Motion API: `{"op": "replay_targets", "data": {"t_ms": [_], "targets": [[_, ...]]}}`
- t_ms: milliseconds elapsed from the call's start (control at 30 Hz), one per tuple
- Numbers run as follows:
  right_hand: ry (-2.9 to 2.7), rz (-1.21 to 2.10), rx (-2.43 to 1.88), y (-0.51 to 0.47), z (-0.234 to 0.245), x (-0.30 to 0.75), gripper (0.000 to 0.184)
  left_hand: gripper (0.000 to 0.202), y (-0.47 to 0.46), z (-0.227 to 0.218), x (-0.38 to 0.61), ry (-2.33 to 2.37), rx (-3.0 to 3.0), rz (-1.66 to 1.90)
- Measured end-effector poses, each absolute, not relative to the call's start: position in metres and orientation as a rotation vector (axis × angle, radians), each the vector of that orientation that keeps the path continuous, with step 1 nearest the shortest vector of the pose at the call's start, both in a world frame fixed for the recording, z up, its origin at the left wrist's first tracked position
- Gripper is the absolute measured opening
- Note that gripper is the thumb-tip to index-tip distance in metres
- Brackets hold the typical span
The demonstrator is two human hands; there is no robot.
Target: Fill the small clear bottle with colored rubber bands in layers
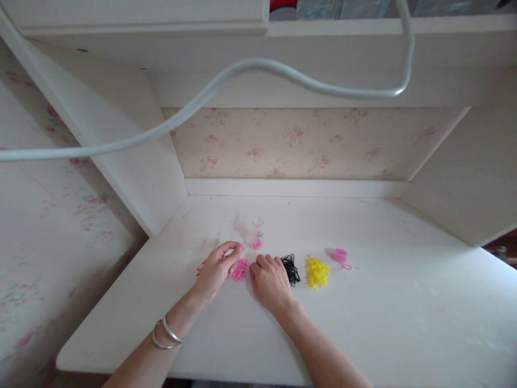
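L grip (pixel 216 269) pinched, R grip (pixel 270 281) curled

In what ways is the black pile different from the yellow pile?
The black pile is smaller than the yellow pile. The black pile lies by the right hand; the yellow pile lies apart from it. Both are loose heaps on the desk.

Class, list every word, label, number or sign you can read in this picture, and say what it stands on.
None: no text can be read anywhere.
The desk, wallpaper, jar, pink bands, black bands and yellow bands show no writing.
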State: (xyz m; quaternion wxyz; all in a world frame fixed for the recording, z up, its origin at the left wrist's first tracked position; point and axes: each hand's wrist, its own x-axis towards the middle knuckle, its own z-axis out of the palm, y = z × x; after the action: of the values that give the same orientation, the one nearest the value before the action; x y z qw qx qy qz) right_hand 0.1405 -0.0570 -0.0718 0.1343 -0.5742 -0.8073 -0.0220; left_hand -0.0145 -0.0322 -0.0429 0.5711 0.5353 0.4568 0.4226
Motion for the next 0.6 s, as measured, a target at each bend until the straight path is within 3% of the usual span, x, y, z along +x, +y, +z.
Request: {"op": "replay_targets", "data": {"t_ms": [333,600], "targets": [[-2.234,-0.07,-1.668,-0.058,-0.07,0.145,0.029,0.038,0.015,-0.003,0.019,1.114,1.362,1.081],[-2.195,-0.097,-1.618,-0.057,-0.075,0.148,0.026,0.04,0.032,-0.001,0.027,1.215,1.382,1.014]]}}
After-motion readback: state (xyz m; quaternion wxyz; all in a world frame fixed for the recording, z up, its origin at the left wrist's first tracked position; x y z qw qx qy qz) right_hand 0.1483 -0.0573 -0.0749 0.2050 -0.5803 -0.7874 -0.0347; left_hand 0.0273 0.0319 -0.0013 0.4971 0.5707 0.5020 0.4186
